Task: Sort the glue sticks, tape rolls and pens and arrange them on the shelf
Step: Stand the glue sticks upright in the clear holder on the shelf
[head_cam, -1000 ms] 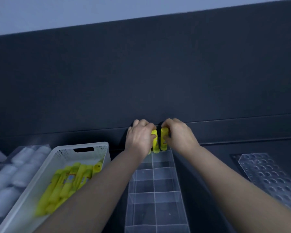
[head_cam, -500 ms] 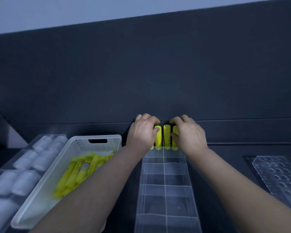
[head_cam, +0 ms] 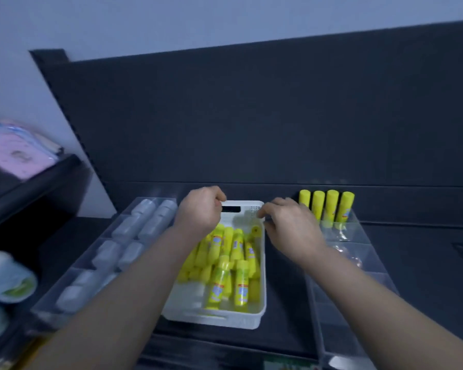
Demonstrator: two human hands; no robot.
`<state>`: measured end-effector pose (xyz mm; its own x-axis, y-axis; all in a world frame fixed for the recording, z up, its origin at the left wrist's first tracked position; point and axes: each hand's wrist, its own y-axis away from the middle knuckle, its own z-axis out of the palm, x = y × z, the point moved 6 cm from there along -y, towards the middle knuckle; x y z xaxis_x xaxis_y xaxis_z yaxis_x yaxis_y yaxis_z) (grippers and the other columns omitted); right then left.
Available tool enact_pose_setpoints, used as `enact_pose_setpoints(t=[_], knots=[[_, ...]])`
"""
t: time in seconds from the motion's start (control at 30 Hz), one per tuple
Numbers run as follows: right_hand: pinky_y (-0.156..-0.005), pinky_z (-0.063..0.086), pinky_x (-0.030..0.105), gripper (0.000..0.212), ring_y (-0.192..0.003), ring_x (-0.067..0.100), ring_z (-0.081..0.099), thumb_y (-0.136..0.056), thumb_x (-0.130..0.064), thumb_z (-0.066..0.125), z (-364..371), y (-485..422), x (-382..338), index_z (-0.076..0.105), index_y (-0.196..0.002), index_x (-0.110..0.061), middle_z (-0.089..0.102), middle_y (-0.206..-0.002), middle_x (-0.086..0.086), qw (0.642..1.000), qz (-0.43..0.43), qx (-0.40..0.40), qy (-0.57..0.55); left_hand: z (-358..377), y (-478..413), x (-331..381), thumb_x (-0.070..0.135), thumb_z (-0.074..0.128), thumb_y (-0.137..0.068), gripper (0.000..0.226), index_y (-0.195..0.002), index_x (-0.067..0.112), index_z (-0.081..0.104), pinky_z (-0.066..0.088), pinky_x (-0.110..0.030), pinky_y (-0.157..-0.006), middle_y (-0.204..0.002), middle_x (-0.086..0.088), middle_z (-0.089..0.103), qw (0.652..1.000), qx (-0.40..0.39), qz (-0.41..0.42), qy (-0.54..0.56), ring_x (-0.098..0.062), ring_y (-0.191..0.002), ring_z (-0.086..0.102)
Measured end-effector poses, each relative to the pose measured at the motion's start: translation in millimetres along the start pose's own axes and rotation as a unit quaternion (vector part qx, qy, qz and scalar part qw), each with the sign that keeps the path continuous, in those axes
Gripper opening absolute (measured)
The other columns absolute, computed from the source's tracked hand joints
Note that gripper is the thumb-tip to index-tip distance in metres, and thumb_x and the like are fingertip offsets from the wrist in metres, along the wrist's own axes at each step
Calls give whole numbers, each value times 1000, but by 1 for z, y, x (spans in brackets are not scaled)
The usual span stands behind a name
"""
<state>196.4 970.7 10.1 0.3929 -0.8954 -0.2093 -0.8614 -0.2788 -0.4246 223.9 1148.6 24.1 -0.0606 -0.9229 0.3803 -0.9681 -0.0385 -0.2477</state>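
Left hand [head_cam: 201, 210] and right hand [head_cam: 292, 228] are held over the basket [head_cam: 263, 263] on the shelf [head_cam: 412, 263].
Left fingers are curled at the far rim; grip cannot be told. Right fingers are loosely curled, nothing held. Glue sticks [head_cam: 237, 263] are piled in the basket; four upright sticks [head_cam: 326, 206] are stood in the clear tray's [head_cam: 358, 236] far compartment.

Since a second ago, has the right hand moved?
Yes. The right hand left the standing glue sticks in the clear tray, shifting left to the white basket rim.
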Motion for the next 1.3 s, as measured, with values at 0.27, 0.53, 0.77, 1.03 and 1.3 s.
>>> enact_pose_setpoints(t=[0.27,0.53,0.77,1.03,1.3], knots=[[-81,39,31,28,-108,18,55,-86,-18,54,32,14,-37,66,-108,-32,67,-109,-8,996,43,-76,0,14,28,-53,8,54,-83,29,-100,24,71,49,-25,-82,-106,0,70,993,-114,-5,-15,-19,-99,63],[-82,39,30,25,-104,18,60,-89,-20,51,41,16,-50,67,-106,-32,68,-106,-8,993,57,-98,-3,27,28,-63,12,63,-81,38,-116,26,63,48,-30,-94,-119,2,65,986,-156,17,-61,-17,-115,57],[-85,42,31,28,-106,19,60,-90,-22,50,49,11,-55,67,-107,-34,68,-111,-9,990,81,-117,-4,43,40,-50,43,84,-61,68,-115,16,53,43,-34,-80,-113,-2,59,944,-241,94,-207,-25,-114,44],[-84,45,33,33,-107,22,59,-90,-17,48,50,4,-60,67,-111,-33,68,-112,-6,989,73,-123,-27,42,31,-46,41,74,-74,45,-110,20,60,35,-34,-78,-103,-1,65,916,-197,173,-305,-23,-110,47],[-79,45,29,36,-108,23,59,-88,-14,47,63,-8,-75,67,-109,-35,67,-115,-5,984,69,-157,-42,19,32,-51,33,51,-87,32,-117,33,62,35,-34,-89,-100,-1,68,955,-137,181,-189,-24,-107,51]])
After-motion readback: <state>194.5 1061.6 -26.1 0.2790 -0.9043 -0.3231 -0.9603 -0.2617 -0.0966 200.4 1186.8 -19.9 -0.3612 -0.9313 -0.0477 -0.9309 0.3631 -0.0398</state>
